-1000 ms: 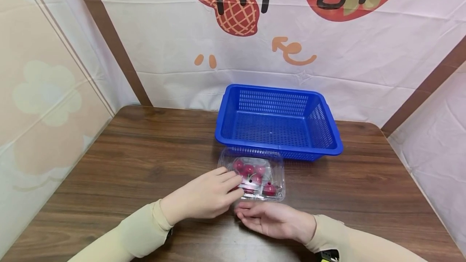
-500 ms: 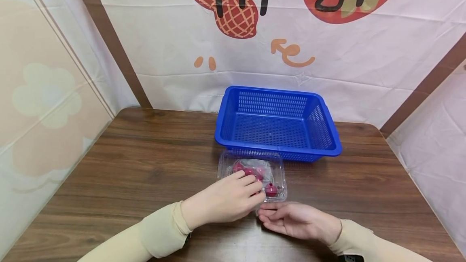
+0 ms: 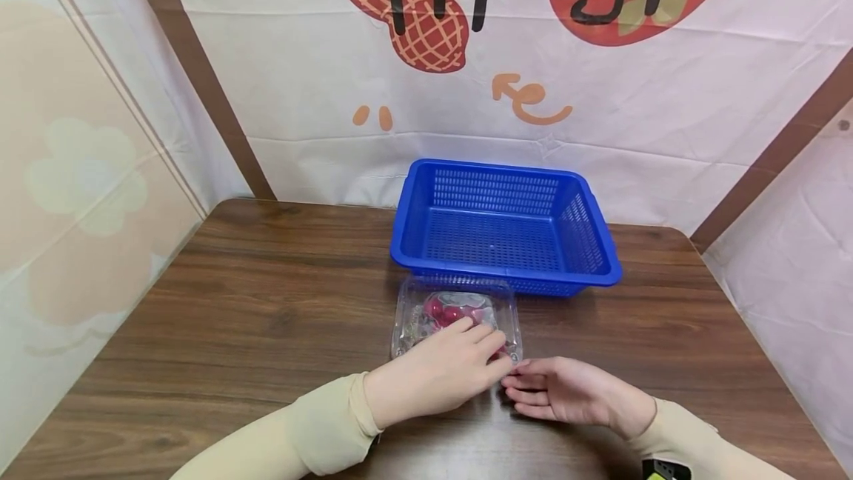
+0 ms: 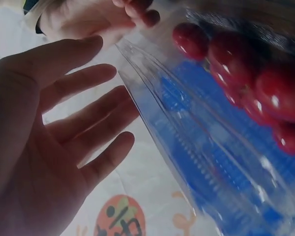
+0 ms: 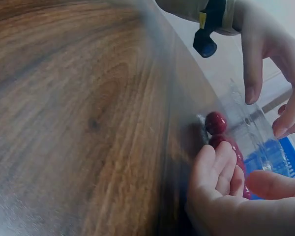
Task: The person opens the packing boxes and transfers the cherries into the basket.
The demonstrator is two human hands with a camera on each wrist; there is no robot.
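Note:
A clear plastic clamshell box [image 3: 416, 317] with several red cherries [image 3: 443, 310] stands on the wooden table [image 3: 266, 302], just in front of a blue basket [image 3: 500, 270]. My left hand [image 3: 460, 361] rests flat on the box's lid. In the left wrist view its fingers [image 4: 83, 113] are straight against the clear lid [image 4: 187, 123], with the cherries [image 4: 265, 93] showing through. My right hand [image 3: 533, 387] lies on the table and touches the box's near right corner. In the right wrist view its fingers [image 5: 219, 164] are loosely curled beside the cherries [image 5: 215, 123], the thumb apart.
The blue basket holds nothing and sits against a printed cloth backdrop [image 3: 466, 58]. Cloth walls close the table's left and right sides. Bare wood lies to the left of the box and to the right of my right hand.
Both hands have shifted to the right. My left hand has moved further over the lid, and my right hand has gone from the box's front edge to its near right corner.

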